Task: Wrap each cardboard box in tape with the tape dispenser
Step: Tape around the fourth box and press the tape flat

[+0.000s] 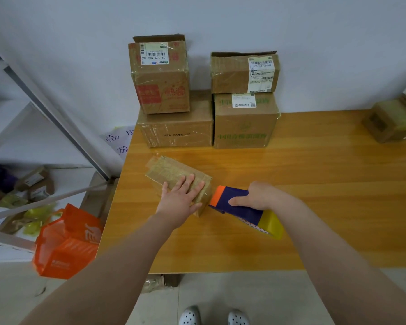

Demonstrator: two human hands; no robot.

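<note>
Pressing the small cardboard box point(174, 174) flat against the desk point(314, 174), the left hand point(182, 198) lies spread with straight fingers on its top. The right hand point(258, 197) grips the tape dispenser point(242, 207), its orange nose touching the box's near-right end. A steady, firm pull should lay the tape smooth.

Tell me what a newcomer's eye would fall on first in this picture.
First comes the purple and orange tape dispenser, gripped by the right hand. Its orange nose is at the end of the small box, which the left hand presses flat on the table. Next come the stacked boxes against the back wall, then the orange bag on the floor to the left.
</note>
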